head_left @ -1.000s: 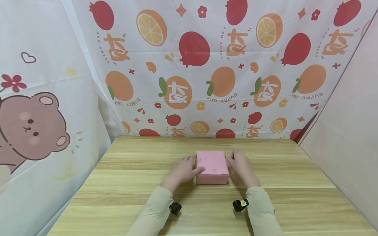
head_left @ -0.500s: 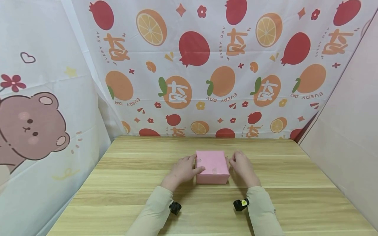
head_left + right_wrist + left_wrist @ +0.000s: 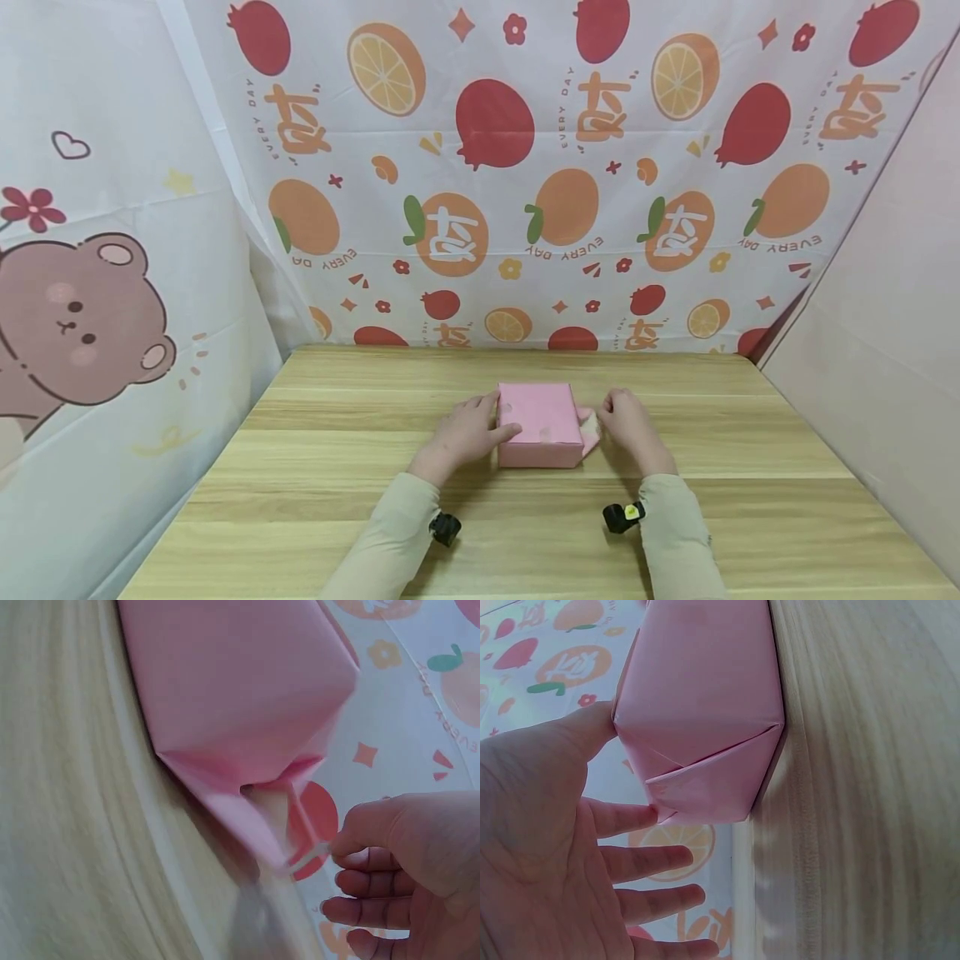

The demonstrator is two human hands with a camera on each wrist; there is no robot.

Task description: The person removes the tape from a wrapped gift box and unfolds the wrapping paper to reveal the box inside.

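Note:
A small box [image 3: 536,412] wrapped in pink paper sits on the table. My left hand [image 3: 465,429] is at its left side, thumb on the top edge and forefinger at a corner; the other fingers extend straight in the left wrist view. That end carries a folded flap [image 3: 712,780], lying flat. At the right end, a loosened paper flap [image 3: 214,799] sticks out, with a gap behind it. My right hand [image 3: 630,425] pinches a pale strip of tape [image 3: 306,859] at the flap's tip between thumb and forefinger, the other fingers curled.
The wood-grain table [image 3: 337,500] surrounds the box on all sides. Behind it hangs a white cloth [image 3: 517,275] printed with fruit. A bear-printed cloth [image 3: 210,417] hangs on the left, and a plain pale wall [image 3: 877,350] stands on the right.
My right hand has moved right, away from the box, drawing the right-end flap outward so that it now shows in the head view. The left hand and the box have stayed put.

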